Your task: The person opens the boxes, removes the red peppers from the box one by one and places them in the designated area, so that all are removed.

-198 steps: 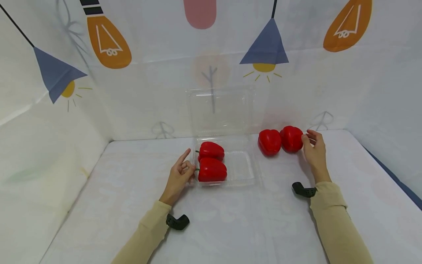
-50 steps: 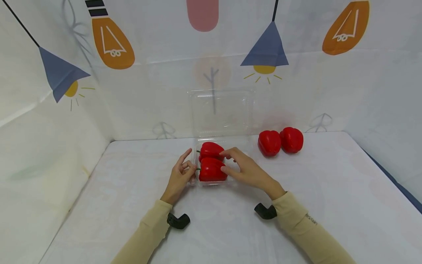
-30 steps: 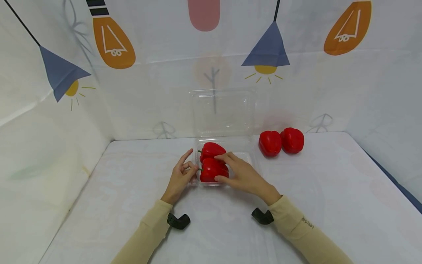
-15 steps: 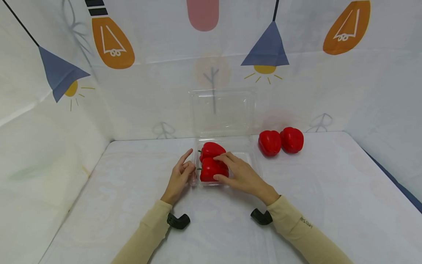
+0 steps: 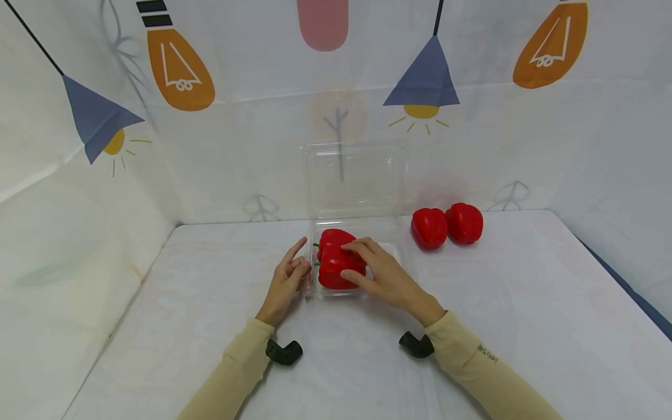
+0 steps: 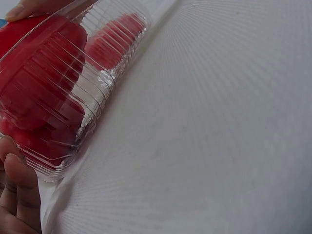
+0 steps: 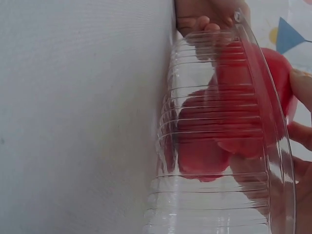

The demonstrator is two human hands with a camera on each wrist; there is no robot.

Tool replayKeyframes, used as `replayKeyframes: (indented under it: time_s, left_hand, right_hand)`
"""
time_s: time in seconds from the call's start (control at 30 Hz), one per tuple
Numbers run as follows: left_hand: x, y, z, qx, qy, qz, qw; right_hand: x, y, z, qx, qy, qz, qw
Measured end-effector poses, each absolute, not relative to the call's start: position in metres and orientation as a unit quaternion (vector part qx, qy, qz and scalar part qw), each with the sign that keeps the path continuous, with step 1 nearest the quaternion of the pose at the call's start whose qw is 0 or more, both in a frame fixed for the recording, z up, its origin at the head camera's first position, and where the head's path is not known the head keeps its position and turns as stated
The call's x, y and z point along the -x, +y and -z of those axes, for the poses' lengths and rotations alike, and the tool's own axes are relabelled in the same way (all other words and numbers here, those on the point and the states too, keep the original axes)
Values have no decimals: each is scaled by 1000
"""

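Two red bell peppers lie in the left part of a clear plastic clamshell container, its lid raised behind. My right hand grips the front bell pepper between thumb and fingers. That pepper sticks up past the container rim in the right wrist view and partly covers the rear bell pepper. At the container's left edge, my left hand holds the rim between thumb and curled fingers, the index finger stretched out. Its curled fingers show beside the container corner in the left wrist view.
Two more red bell peppers, one on the left and one on the right, stand side by side at the back right of the white table. A white printed backdrop rises close behind the container and its lid.
My right hand has come from the peppers at right to the container and taken hold of the front pepper. In the last half second that pepper has risen slightly. My left hand stays put.
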State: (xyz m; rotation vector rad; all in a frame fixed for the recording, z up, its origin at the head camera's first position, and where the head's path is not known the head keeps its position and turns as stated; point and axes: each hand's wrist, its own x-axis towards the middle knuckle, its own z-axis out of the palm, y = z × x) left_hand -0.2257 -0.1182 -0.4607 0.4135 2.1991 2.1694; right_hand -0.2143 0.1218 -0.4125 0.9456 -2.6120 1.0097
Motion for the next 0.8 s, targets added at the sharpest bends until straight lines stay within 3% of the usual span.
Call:
replayKeyframes:
  time_s: [0.8]
  left_hand:
    - [227, -118, 463, -145, 691, -708, 15]
  right_hand:
    - [216, 134, 404, -271, -892, -361, 22]
